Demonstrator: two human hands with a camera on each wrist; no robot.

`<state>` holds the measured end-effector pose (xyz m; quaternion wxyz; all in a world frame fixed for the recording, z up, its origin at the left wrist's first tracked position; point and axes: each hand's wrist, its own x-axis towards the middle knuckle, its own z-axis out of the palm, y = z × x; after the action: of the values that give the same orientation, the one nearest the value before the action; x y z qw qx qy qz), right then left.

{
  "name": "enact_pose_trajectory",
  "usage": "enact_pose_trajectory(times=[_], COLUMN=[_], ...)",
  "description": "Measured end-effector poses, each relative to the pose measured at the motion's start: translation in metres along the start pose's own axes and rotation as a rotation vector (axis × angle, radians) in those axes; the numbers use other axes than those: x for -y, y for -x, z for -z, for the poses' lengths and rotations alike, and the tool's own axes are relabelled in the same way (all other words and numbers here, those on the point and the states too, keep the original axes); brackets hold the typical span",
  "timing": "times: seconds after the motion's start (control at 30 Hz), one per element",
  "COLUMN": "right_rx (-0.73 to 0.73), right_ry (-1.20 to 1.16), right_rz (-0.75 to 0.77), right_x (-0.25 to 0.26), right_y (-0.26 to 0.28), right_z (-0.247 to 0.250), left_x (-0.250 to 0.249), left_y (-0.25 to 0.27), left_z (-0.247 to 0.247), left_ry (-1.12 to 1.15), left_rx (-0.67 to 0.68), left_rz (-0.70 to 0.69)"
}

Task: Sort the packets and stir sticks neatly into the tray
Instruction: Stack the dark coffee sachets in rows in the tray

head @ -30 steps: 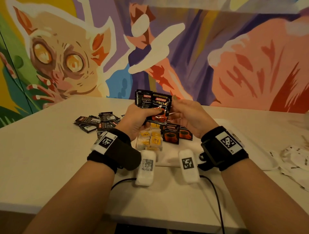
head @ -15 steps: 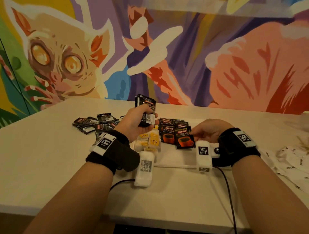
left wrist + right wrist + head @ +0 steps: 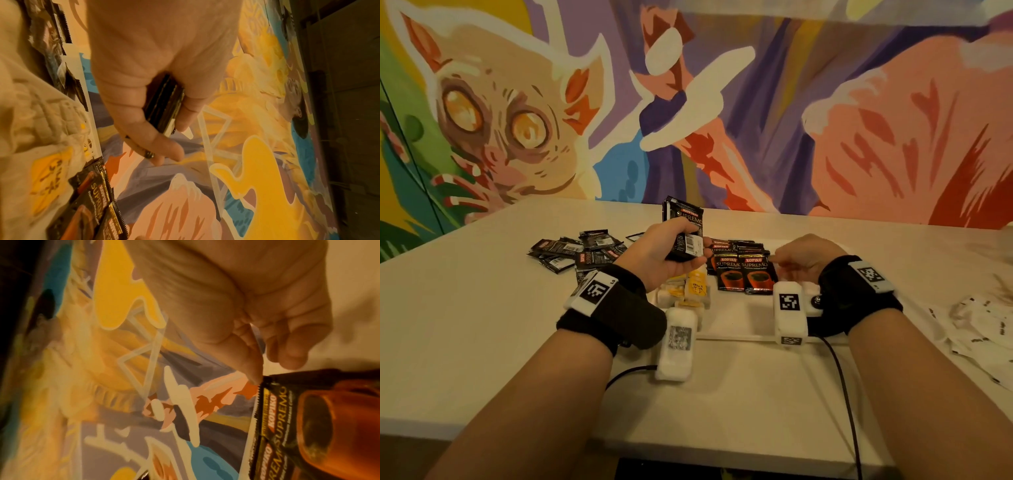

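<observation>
My left hand [image 3: 671, 250] is raised over the tray's left part and grips an upright stack of black coffee packets [image 3: 683, 233]. In the left wrist view the stack [image 3: 164, 105] sits between thumb and fingers of that hand [image 3: 164, 129]. The white tray [image 3: 739, 325] holds yellow-and-white sugar packets [image 3: 697, 287] on its left and rows of coffee packets [image 3: 729, 274] in the middle. My right hand [image 3: 791, 263] rests low at the tray's right. One fingertip touches the top corner of the nearest coffee packet [image 3: 308, 426], and the other fingers of the right hand [image 3: 271, 369] are loosely curled.
A loose pile of black packets [image 3: 575, 253] lies on the table left of the tray. A heap of white papery pieces [image 3: 979, 318] lies at the right. Cables [image 3: 839, 370] trail from the wrists toward the near table edge. A painted wall stands behind.
My right hand left the stack that both hands held, came down with a coffee packet and laid it flat in the tray. My left hand keeps the stack raised.
</observation>
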<state>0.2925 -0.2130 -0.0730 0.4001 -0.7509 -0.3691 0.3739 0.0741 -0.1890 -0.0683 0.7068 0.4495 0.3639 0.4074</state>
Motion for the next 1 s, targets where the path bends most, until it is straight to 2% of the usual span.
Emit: enact_pose_trajectory(times=[0.1,0.2,0.27,0.37,0.5,0.7,0.77,0.9,1.0], right_rx=[-0.044,0.095,0.241,0.322,0.350,0.428,0.375,0.111,0.190], right_ry=[0.129,0.476,0.733,0.973,1.013,0.930,0.869,0.673,0.670], right_rz=[0.224,0.487,0.509,0.393,0.278,0.328,0.373,0.345,0.248], right_x=[0.011,0.020,0.022,0.025,0.027,0.027,0.026,0.026,0.019], right_y=[0.019,0.038,0.048,0.046,0.042,0.044,0.042,0.043,0.043], right_z=[-0.003,-0.012,-0.022,-0.032,-0.038,-0.046,-0.041,-0.018,-0.006], left_x=[0.000,0.000,-0.001,-0.002,-0.002,-0.003,-0.002,-0.003,-0.003], left_y=[-0.001,0.000,0.000,0.001,0.002,0.003,0.004,0.004,0.005], left_z=[0.000,-0.001,0.000,0.001,0.000,0.000,0.001,0.000,-0.001], left_ry=[0.005,0.007,0.012,0.017,0.016,0.018,0.016,0.013,0.004], left_rx=[0.005,0.003,0.004,0.003,0.002,0.012,0.016,0.015,0.022], left_rz=[-0.003,-0.003,-0.007,-0.005,-0.004,-0.005,-0.005,-0.008,-0.006])
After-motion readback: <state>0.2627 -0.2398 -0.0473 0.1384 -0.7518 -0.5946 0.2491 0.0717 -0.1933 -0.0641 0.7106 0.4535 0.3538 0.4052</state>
